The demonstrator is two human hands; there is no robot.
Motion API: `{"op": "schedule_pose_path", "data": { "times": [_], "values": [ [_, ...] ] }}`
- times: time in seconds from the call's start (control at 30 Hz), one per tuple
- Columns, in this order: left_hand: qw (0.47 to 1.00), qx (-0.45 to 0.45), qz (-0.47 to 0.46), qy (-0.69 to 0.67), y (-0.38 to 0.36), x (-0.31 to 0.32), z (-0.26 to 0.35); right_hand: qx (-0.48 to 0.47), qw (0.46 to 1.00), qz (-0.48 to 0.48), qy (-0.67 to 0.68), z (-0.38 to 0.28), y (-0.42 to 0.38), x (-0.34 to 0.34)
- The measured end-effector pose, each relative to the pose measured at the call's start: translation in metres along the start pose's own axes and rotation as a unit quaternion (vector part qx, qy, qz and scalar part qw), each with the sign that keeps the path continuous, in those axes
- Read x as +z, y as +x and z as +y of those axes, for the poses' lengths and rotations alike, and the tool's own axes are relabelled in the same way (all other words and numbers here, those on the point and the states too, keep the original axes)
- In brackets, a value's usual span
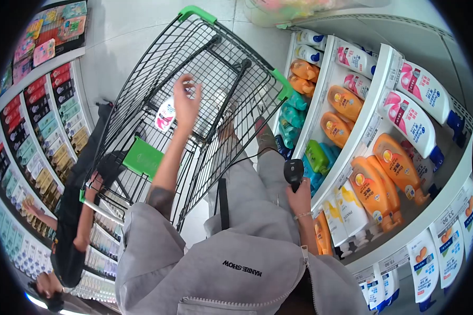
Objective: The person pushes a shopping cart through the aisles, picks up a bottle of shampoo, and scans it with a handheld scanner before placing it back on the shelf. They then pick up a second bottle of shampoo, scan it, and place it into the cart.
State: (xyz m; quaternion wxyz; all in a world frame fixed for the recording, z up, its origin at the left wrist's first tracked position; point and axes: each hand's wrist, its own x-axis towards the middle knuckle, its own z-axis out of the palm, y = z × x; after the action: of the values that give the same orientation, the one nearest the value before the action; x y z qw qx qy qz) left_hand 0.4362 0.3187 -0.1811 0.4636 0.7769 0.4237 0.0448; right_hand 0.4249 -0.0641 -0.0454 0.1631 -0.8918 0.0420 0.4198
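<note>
As I look down from far away, I see a shiny pale floor [110, 58] with a wire cart [281, 84] on it, between full shelves [42, 68] on the left and a curved white shelf [389, 65] on the right. Orange bottles [370, 186], white bottles [428, 86] and teal bottles [291, 115] sit on that curved shelf. My left hand [186, 102] is over the cart, with its fingers bent but part open. Just beside it, within the cart's outline, is a white bottle [165, 114] with a pink and blue label. My hand and wrist hide one side of the bottle, so I can't tell if they touch. My right hand [299, 197] grips a black scanner [294, 170] by its handle, near the curved shelf. The handle is mostly hidden by my fingers. Another person [71, 226] in black has one hand [95, 182] at the cart's near end. The wires cover some of the cart's inside, and dark round edges cut off the shelves.
</note>
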Motion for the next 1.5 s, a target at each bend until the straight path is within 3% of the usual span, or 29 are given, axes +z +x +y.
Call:
{"op": "schedule_pose_path", "data": {
  "times": [0.07,0.13,0.17,0.23,0.33,0.37,0.43,0.5,0.57,0.63,0.77,0.93,0.97,1.0,1.07,1.13,1.23,1.43,1.5],
  "values": [
    [0.960,0.058,0.016,0.274,-0.003,-0.031,-0.115,-0.012,1.000,-0.008,-0.012,-0.005,-0.003,0.005],
    [0.915,-0.144,-0.095,0.364,-0.016,-0.062,-0.174,0.004,0.998,-0.016,-0.053,-0.014,-0.005,0.012],
    [0.877,-0.188,-0.115,0.427,-0.019,-0.064,-0.189,0.005,0.998,-0.012,-0.056,-0.017,-0.006,0.015],
    [0.872,-0.183,-0.139,0.431,-0.021,-0.064,-0.205,-0.048,0.982,-0.040,-0.179,-0.018,-0.007,0.017],
    [0.877,-0.146,-0.154,0.432,-0.017,-0.054,-0.234,-0.086,0.966,-0.031,-0.242,-0.023,-0.010,0.022],
    [0.881,-0.128,-0.151,0.431,-0.019,-0.047,-0.244,-0.081,0.964,-0.031,-0.251,-0.021,-0.012,0.025],
    [0.884,-0.129,-0.125,0.431,-0.015,-0.035,-0.282,0.024,0.987,-0.086,-0.134,-0.013,-0.015,0.029],
    [0.888,-0.085,-0.106,0.439,-0.006,-0.030,-0.309,0.037,0.987,-0.046,-0.151,-0.005,-0.019,0.039],
    [0.884,-0.122,-0.115,0.437,-0.001,-0.029,-0.303,0.047,0.985,-0.009,-0.166,-0.006,-0.024,0.046],
    [0.906,-0.059,-0.104,0.407,-0.004,-0.035,-0.291,0.057,0.987,-0.033,-0.145,-0.014,-0.021,0.047],
    [0.919,-0.016,-0.135,0.370,-0.003,-0.046,-0.278,0.034,0.992,-0.042,-0.112,-0.024,-0.021,0.044],
    [0.973,-0.131,-0.164,0.098,-0.010,-0.076,-0.212,-0.041,0.999,-0.013,-0.007,-0.022,-0.013,0.028],
    [0.981,-0.096,-0.134,0.105,-0.017,-0.080,-0.219,-0.026,0.999,-0.010,0.016,-0.026,-0.011,0.022],
    [0.987,-0.082,-0.135,-0.025,-0.022,-0.085,-0.204,-0.009,0.999,-0.009,0.041,-0.035,-0.009,0.016],
    [0.981,-0.132,-0.126,-0.071,-0.031,-0.090,-0.172,-0.021,0.993,0.002,0.115,-0.048,-0.001,0.008],
    [0.978,-0.140,-0.135,-0.079,-0.033,-0.093,-0.130,0.047,0.978,-0.045,0.196,-0.060,0.006,-0.001],
    [0.974,-0.145,-0.150,-0.092,-0.039,-0.101,-0.079,-0.027,0.982,-0.015,0.185,-0.064,0.011,-0.008],
    [0.937,-0.161,-0.201,-0.237,-0.049,-0.127,-0.012,0.003,0.940,-0.174,0.294,-0.111,0.004,-0.059],
    [0.924,-0.089,-0.235,-0.287,-0.049,-0.122,0.007,0.004,0.924,-0.257,0.283,-0.121,0.003,-0.069]
  ]
}}
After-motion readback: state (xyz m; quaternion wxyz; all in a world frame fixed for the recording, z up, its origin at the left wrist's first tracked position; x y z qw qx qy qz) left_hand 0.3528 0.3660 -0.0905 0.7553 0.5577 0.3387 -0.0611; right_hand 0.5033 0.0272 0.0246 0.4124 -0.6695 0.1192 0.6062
